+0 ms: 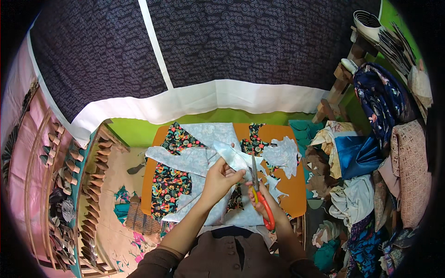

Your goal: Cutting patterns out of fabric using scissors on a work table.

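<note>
Firstly, your left grip (219, 181): thumb and fingers pinching one white cloth piece (234, 158), which spreads from the fingertips, away from you. Beside it, your right grip (274, 203): wrapped around the red and yellow handles of one pair of scissors (268, 215), blades pointing away from you at the piece's right edge; how far they are parted is not clear.

Handling, as judged: draw the piece lightly taut with your left grip, fingertips well off the blade line; short strokes with your right; work raised, so that no lower layer is nipped.

Beneath both grips: pale patterned cloth (220, 211), layered, the likeliest hindrance. Just right of the blades: pale offcuts (273, 187), ragged, apt to snag. Left of your left grip: black floral cloth (171, 197). Under these: one orange-brown worktop (297, 187).

Further right of your grips: heaped fabrics (353, 199), with one blue satin cloth (357, 155). Further left: shoe-shaped forms (94, 191), racked. Beyond, ahead: one dark patterned curtain (255, 51), white-edged.
</note>
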`<state>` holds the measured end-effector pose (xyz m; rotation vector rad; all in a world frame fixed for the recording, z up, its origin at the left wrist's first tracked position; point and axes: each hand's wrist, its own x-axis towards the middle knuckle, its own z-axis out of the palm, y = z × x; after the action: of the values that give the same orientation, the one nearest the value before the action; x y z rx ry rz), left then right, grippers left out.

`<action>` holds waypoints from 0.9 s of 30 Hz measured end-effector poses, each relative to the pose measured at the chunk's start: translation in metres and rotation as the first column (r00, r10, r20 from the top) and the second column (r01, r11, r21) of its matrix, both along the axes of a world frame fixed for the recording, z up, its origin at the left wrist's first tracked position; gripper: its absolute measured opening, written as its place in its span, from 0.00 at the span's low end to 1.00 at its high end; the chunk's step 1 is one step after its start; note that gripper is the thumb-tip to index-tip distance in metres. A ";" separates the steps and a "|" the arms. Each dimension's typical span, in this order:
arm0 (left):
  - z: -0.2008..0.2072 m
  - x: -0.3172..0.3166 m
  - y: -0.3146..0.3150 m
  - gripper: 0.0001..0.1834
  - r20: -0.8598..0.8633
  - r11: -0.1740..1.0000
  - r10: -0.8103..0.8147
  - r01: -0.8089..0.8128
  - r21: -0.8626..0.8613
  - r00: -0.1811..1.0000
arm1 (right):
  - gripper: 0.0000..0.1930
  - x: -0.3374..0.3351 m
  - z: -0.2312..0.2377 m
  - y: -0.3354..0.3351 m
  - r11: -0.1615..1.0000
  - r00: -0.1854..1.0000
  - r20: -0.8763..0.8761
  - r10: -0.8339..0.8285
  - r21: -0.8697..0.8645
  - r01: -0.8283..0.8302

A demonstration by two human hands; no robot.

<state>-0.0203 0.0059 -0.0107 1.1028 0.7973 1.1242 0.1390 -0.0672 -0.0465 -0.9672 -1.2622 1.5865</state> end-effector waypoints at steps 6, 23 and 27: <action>-0.002 0.000 -0.001 0.17 -0.018 1.000 0.009 -0.009 0.001 1.000 | 0.40 0.003 -0.004 -0.002 0.991 0.973 0.229 0.015 0.127 -0.045; 0.002 -0.007 -0.003 0.17 -0.192 0.998 -0.023 0.034 0.055 0.981 | 0.33 0.002 0.006 -0.005 0.997 0.997 0.046 -0.068 -0.021 0.069; 0.002 0.002 -0.005 0.18 -0.015 0.998 0.058 -0.057 0.041 0.998 | 0.33 0.005 0.001 -0.005 0.996 0.986 0.145 -0.083 0.030 0.079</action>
<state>-0.0184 0.0004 -0.0083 1.1301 0.8266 1.1857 0.1442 -0.0726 -0.0452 -1.1225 -1.3213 1.4562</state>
